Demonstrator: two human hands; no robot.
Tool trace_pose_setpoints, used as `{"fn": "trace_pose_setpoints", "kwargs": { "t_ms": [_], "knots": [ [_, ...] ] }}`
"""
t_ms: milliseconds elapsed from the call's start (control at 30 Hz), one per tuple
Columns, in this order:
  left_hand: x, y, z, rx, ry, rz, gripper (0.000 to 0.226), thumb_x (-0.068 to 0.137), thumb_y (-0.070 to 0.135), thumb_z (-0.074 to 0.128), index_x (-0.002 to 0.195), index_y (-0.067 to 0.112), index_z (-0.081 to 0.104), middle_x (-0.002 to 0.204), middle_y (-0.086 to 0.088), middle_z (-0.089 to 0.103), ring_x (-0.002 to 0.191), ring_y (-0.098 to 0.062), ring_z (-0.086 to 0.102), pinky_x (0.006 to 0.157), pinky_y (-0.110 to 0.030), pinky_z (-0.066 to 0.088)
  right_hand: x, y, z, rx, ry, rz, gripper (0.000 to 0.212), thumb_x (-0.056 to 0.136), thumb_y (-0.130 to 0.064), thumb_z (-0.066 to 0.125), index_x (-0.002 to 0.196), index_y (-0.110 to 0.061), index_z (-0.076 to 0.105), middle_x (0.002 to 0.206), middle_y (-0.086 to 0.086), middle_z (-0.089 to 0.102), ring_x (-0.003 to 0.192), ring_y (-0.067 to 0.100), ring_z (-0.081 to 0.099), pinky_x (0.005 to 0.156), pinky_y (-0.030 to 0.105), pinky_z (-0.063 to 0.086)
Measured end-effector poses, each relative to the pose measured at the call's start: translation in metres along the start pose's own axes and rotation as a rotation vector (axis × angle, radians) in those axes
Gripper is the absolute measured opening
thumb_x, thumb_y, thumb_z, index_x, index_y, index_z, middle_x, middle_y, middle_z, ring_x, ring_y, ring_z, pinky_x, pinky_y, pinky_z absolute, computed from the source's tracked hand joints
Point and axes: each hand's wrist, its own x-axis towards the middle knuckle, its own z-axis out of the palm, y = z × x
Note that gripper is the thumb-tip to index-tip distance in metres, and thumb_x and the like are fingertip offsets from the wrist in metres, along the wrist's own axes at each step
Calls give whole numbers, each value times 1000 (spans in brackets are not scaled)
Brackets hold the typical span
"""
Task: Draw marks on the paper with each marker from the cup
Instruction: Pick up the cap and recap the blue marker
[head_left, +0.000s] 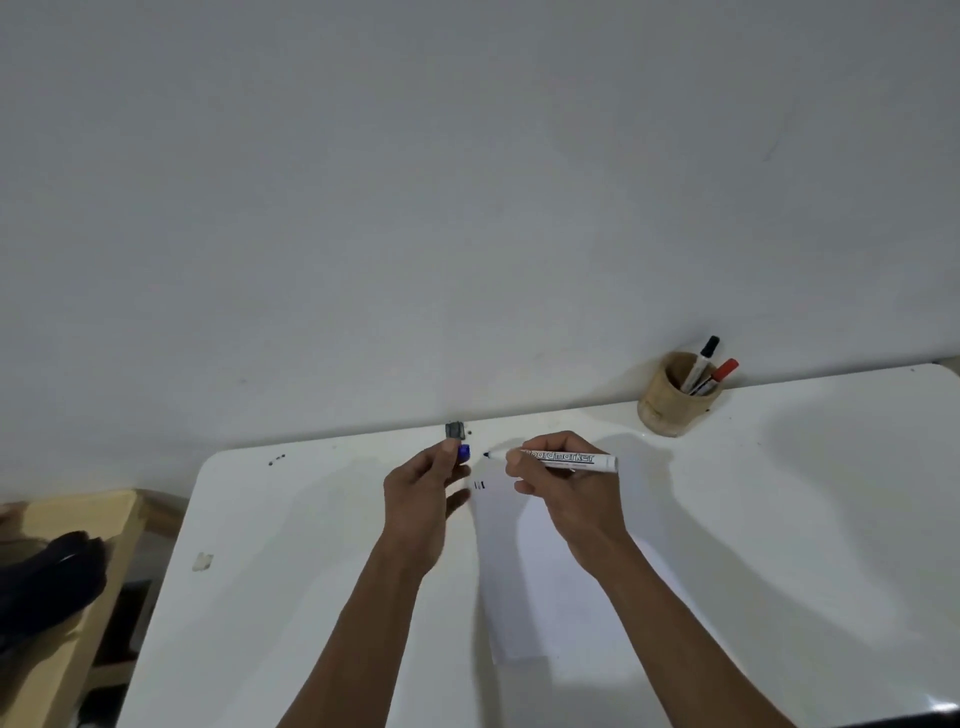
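Blue cap (464, 452) pinched in left hand (423, 499); right hand (563, 486) grips uncapped boardmarker (566, 459), tip toward nine o'clock; it may stain fingers.

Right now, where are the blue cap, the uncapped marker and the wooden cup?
blue cap (464, 453): head view, on the cap's side showing past the left hand's fingertips.
uncapped marker (566, 459): head view, on the printed white barrel.
wooden cup (670, 402): head view, on its outer wall.

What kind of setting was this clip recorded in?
Probably a plain indoor desk or study corner: a white table pushed against a bare wall, a wooden cup of markers at the back, and a sheet of paper laid out for drawing.
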Motion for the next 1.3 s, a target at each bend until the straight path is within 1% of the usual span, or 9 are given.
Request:
{"fn": "trace_pose_setpoints", "kwargs": {
  "t_ms": [100, 233, 633, 733, 867, 1033, 1100, 1200, 1300],
  "knots": [
    [-11, 14, 7, -156, -93, -39, 23, 93, 30, 66, 93, 12, 80, 83, -2, 72, 76, -13, 67, 69, -31, 55, -3, -17, 9, 12, -15, -67, 14, 80, -11, 87, 78, -11, 73, 79, 11, 78, 76, 28, 78, 64, 29, 60],
    [-20, 20, 12, -238, -147, -63, 25, 93, 31, 66, 99, 10, 79, 82, -3, 71, 75, -13, 66, 69, -30, 56, -7, -27, 14, 6, -18, -101, 17, 79, -13, 88, 72, -20, 73, 75, 6, 78, 76, 28, 78, 63, 27, 59],
    [-38, 16, 16, -166, -228, -35, 19, 91, 25, 67, 99, 12, 80, 90, -3, 75, 82, -15, 67, 70, -29, 57, -19, -26, 10, 8, -1, -71, 16, 79, -16, 89, 78, -13, 73, 78, 11, 79, 75, 26, 79, 61, 26, 60],
    [-41, 15, 18, -130, -222, -9, 22, 93, 25, 66, 101, 9, 78, 89, -4, 74, 83, -16, 64, 71, -29, 56, -22, -27, 9, 7, 8, -74, 15, 80, -19, 88, 78, -16, 74, 76, 10, 79, 73, 25, 79, 60, 24, 59],
    [-45, 17, 22, -131, -214, 52, 23, 95, 18, 62, 102, 0, 76, 79, -3, 70, 73, -16, 58, 75, -29, 52, -23, -26, 8, 70, 25, -44, 13, 79, -19, 88, 78, -15, 76, 73, 9, 78, 65, 21, 76, 60, 24, 57],
    [-47, 18, 23, -95, -209, 84, 24, 95, 11, 62, 105, -7, 72, 84, -10, 69, 71, -20, 50, 77, -29, 49, -27, -22, 7, 155, 30, 11, 12, 79, -17, 88, 80, -12, 77, 74, 9, 76, 64, 22, 71, 63, 27, 56],
    [-47, 16, 21, -64, -211, 84, 21, 94, 12, 63, 102, -4, 74, 83, -9, 71, 71, -20, 51, 78, -29, 50, -29, -22, 4, 188, 15, 73, 19, 76, -18, 90, 84, -8, 76, 76, 9, 76, 68, 22, 71, 65, 29, 56],
    [-43, 12, 21, -42, -207, 112, 19, 93, 13, 65, 100, -1, 76, 79, -6, 71, 69, -18, 53, 76, -27, 52, -33, -24, -5, 265, 19, 138, 34, 61, -30, 92, 86, -13, 76, 82, 7, 77, 71, 18, 72, 62, 27, 57],
    [-35, 15, 25, -27, -164, 168, 14, 93, 10, 65, 95, 2, 76, 71, 0, 67, 68, -18, 51, 72, -27, 51, -32, -30, -27, 262, 111, 109, 31, 59, -32, 92, 82, -16, 78, 83, 6, 78, 73, 16, 72, 61, 27, 58]
  ]
}}
